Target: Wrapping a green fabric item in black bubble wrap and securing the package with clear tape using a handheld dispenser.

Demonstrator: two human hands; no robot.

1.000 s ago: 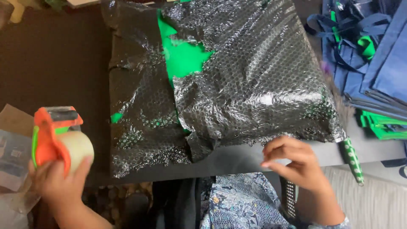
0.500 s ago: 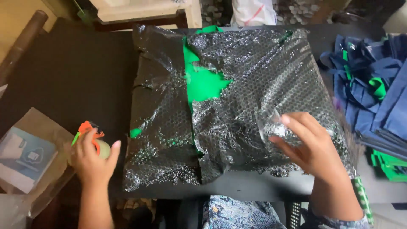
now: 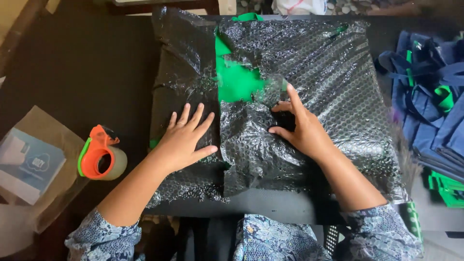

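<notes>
Dark desk under everything, with a parcel wrapped in black bubble wrap lying across its middle. My left hand lies flat and spread on the left flap, gripping nothing, just pressing. My right hand rests on the right flap, fingers partly curled at the ragged edge of the wrap; whether they pinch the film I cannot tell. Between the flaps a patch of green shows bare. Tape dispenser, orange with a clear roll, sits on the desk well left of my left hand, out of either grip. Risks as I judge them: if I lift the left hand for the tape, the left flap may spring open and widen the gap. The torn edges could rip further under a pull. Blue and green bags stack at right, near enough to snag.
</notes>
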